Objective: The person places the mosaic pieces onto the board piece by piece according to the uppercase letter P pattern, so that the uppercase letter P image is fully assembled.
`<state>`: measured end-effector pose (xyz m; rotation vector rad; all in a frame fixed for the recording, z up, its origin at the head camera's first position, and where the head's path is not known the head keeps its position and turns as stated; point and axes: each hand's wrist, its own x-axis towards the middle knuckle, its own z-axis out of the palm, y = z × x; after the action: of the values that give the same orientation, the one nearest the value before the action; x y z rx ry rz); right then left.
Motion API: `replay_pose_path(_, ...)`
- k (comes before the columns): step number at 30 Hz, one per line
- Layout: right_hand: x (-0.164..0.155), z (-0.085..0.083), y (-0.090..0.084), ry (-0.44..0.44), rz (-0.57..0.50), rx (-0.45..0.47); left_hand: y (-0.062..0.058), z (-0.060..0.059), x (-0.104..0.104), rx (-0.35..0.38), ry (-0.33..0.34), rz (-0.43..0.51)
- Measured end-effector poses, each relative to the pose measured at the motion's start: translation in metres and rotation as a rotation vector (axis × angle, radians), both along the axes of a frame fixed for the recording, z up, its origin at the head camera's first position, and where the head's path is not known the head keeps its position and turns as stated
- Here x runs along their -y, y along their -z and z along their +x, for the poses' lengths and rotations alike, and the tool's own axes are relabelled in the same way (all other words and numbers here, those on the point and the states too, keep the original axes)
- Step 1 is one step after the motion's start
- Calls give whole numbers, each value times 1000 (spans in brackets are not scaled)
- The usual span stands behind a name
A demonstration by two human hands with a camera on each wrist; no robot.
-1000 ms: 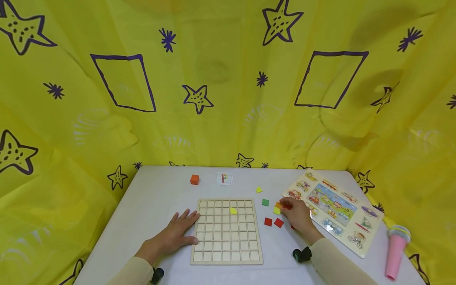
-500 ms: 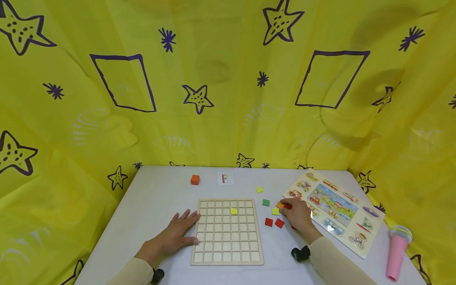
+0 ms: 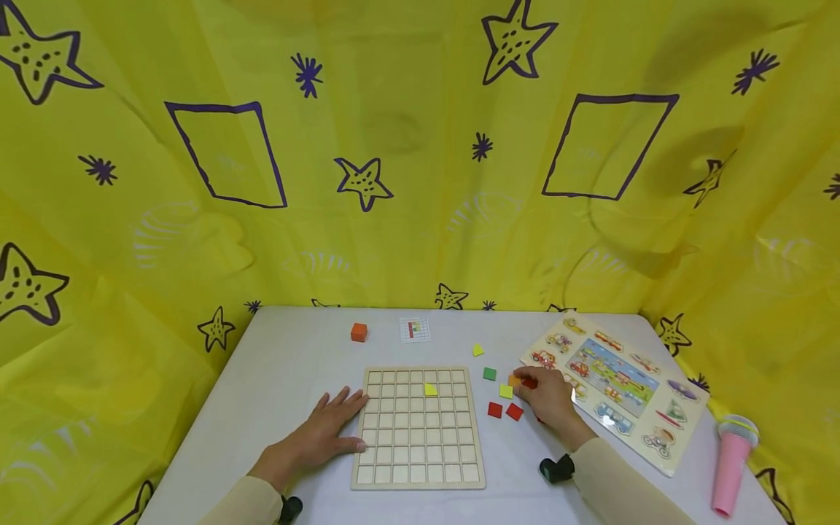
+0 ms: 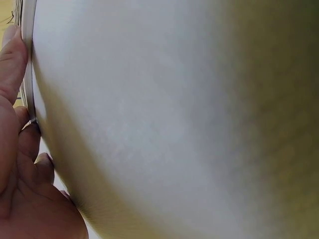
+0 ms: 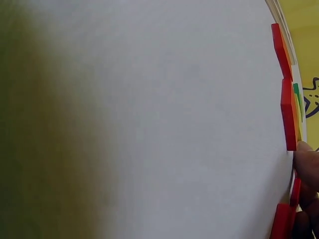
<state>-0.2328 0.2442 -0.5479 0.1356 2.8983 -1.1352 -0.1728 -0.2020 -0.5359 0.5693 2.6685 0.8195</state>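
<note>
My left hand point(image 3: 328, 426) lies with fingers spread along the left edge of a wooden grid board point(image 3: 400, 483), thumb resting on its rim; the left wrist view shows the fingers point(image 4: 12, 59) at that edge. One yellow piece point(image 3: 430, 390) sits in a cell of the board. To the right, my right hand point(image 3: 550, 397) has its thumb and fingertips around an orange tile point(image 3: 514, 380). A red tile point(image 3: 529, 383) shows under the fingers. Beside them lie a yellow tile point(image 3: 506, 391), a green tile point(image 3: 489, 374) and two red tiles, one nearer the board point(image 3: 495, 410).
Behind the board are an orange cube point(image 3: 359, 332), a small pattern card point(image 3: 415, 330) and a yellow piece with a curved edge point(image 3: 477, 351). A vehicle picture puzzle point(image 3: 656, 408) lies beyond my right hand. At the far right is a pink microphone point(image 3: 733, 467).
The yellow tile has slid slightly left, away from the orange tile at my right fingertips. My left hand and the board have stayed in place.
</note>
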Motion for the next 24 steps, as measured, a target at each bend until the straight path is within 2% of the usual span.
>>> replay_pose_path(9, -2, 1, 0, -21, 47, 4, -1, 1, -1, 7, -4, -2)
replay_pose_path(14, -4, 4, -3, 2, -49, 15, -1, 2, -1, 3, 0, 2)
replay_pose_path(18, -5, 4, -8, -17, -141, -24, -1, 2, 0, -4, 1, 0)
replay_pose_path(24, 4, 4, -10, -8, -217, -78, 1, 1, 1, -2, 2, -5)
